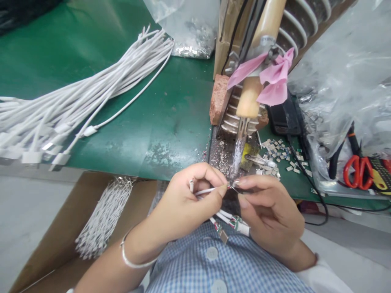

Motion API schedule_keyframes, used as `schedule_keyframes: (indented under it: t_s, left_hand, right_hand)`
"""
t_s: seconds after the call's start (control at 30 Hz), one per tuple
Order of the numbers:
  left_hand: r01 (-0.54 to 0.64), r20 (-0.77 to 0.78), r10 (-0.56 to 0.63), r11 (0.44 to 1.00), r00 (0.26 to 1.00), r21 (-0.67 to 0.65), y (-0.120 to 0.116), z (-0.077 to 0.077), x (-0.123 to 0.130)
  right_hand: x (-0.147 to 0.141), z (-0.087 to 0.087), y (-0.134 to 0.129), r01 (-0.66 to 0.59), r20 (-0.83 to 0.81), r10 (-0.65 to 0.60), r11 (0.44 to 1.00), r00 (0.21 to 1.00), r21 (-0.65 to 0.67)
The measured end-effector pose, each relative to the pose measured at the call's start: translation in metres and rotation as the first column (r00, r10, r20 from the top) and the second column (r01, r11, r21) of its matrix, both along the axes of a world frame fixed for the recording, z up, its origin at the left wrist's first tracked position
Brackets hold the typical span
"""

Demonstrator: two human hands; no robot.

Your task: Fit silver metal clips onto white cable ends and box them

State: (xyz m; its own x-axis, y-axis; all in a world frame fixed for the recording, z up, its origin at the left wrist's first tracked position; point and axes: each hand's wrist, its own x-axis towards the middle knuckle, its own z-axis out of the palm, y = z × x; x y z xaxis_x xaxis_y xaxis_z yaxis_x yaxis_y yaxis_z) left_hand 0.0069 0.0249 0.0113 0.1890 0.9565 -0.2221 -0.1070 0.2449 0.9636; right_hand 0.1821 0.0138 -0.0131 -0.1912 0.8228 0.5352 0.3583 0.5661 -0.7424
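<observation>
My left hand [192,199] pinches a white cable [205,191] between thumb and fingers, its end at the tip of a soldering iron [236,160]. Close by on the right, my right hand [270,211] is closed on a small metal connector [240,182] and what looks like a thin wire, touching the cable end. Below my hands, several white cables with exposed coloured wires hang over the blue checked apron [195,260]; one ends in a metal plug [223,236]. The iron has a wooden handle with a pink ribbon [276,77] tied round it.
White cables [113,81] lie bundled on the green table [180,110]. More hang in a cardboard box [61,219] below. A brick [218,99] stands by the iron's stand. Loose connectors [275,150], a black device [284,116], red-handled scissors [358,171] and plastic bags are at the right.
</observation>
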Motion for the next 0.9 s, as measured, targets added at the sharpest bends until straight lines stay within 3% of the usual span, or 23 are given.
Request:
schedule_keyframes:
  t_s: [0.53, 0.9]
  left_hand:
    - [0.016, 0.013, -0.015, 0.997, 1.0, -0.069, 0.0011, 0.0003, -0.0007]
    - [0.001, -0.005, -0.001, 1.0, 1.0, -0.026, 0.0014, 0.0025, -0.0003]
  right_hand:
    - [0.0008, 0.0002, 0.0013, -0.007, 0.03, 0.007, 1.0, 1.0, 0.017]
    - [-0.0005, 0.0015, 0.0027, -0.029, 0.021, 0.028, 0.999, 0.999, 0.044]
